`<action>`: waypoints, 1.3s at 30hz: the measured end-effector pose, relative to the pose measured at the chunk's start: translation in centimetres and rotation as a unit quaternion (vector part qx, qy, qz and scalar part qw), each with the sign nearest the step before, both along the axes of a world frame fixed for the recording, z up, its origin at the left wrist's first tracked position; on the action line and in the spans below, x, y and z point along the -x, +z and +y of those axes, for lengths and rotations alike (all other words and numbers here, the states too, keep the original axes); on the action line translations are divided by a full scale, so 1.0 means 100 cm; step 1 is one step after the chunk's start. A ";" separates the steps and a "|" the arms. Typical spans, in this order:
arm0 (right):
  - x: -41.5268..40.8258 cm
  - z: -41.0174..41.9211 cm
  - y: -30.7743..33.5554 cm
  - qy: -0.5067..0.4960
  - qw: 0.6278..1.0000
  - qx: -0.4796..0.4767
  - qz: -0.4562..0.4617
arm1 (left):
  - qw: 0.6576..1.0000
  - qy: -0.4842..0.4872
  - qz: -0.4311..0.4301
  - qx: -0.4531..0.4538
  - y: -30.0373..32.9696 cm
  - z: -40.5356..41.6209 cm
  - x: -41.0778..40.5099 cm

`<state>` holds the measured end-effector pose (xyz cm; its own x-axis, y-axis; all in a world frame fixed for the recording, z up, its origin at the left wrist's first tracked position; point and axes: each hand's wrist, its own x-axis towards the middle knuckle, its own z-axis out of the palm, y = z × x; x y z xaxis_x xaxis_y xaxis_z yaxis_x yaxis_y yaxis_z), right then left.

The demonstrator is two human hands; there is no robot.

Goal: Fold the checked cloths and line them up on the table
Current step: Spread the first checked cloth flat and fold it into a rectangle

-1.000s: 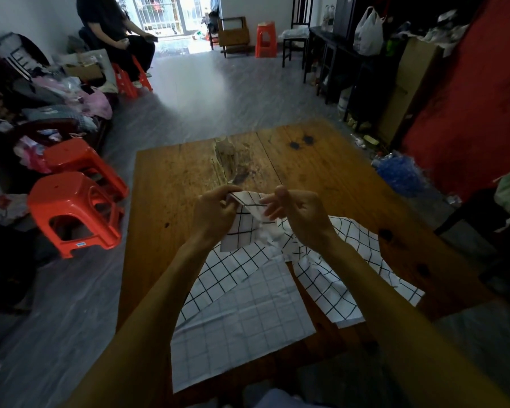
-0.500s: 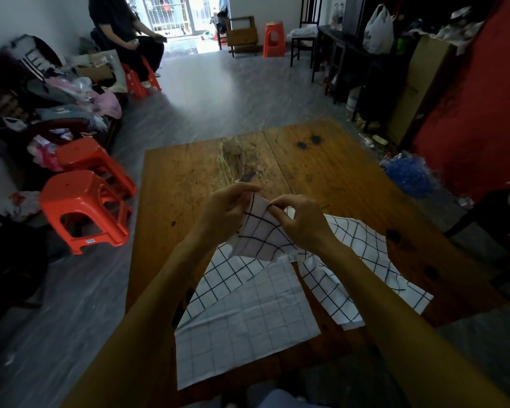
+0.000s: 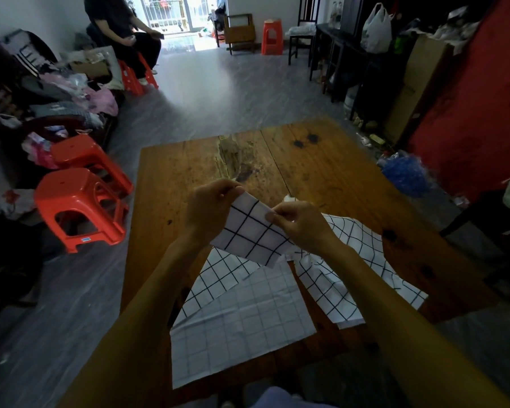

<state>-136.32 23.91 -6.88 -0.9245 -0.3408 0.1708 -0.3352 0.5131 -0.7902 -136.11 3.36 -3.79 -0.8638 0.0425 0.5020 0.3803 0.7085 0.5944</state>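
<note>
Head view: a checked cloth (image 3: 255, 234) is held up above the table (image 3: 330, 172), its upper edge pinched at one corner by the left hand (image 3: 209, 210) and further along by the right hand (image 3: 299, 223); the long axis runs hand to hand, the rest hanging toward the wearer. Whether it is already doubled is unclear. Three more cloths (image 3: 239, 328) lie flat beneath; no containers are seen
</note>
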 end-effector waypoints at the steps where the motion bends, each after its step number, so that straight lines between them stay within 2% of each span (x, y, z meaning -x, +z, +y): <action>1: 0.000 0.001 -0.001 -0.001 1.000 0.007 -0.013 | 1.000 0.000 0.004 0.005 0.001 -0.003 0.002; 7: 0.003 0.004 -0.006 0.030 0.998 -0.018 -0.043 | 0.999 -0.035 0.012 0.012 -0.003 -0.001 0.001; 10: 0.001 -0.008 0.006 0.047 0.997 0.047 -0.048 | 0.994 -0.105 0.009 0.027 -0.005 0.012 -0.002; 12: 0.000 -0.017 0.015 0.035 0.992 0.109 -0.050 | 0.993 -0.112 0.005 0.037 -0.005 0.018 -0.003; 14: 0.004 -0.016 0.015 0.001 0.982 0.173 -0.069 | 0.997 -0.079 -0.007 -0.003 -0.006 0.015 -0.003; 17: 0.006 -0.004 0.009 -0.048 0.959 0.256 -0.111 | 0.994 -0.035 -0.076 -0.072 -0.011 0.002 -0.008; 21: 0.004 -0.002 0.004 -0.068 0.944 0.294 -0.133 | 0.975 -0.026 -0.133 -0.174 -0.014 -0.003 -0.019; 25: 0.002 -0.009 0.005 -0.058 0.939 0.309 -0.137 | 0.965 -0.002 -0.110 -0.240 -0.014 -0.002 -0.025; 39: 0.001 -0.010 0.008 -0.067 0.930 0.335 -0.132 | 0.957 -0.021 -0.074 -0.279 -0.008 -0.005 -0.026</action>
<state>-136.41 22.93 -6.08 -0.9909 -0.1186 0.0639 -0.0518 -0.1021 -0.9934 -133.55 2.90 -4.57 -0.9304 -0.1605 0.3296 0.2846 0.2503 0.9254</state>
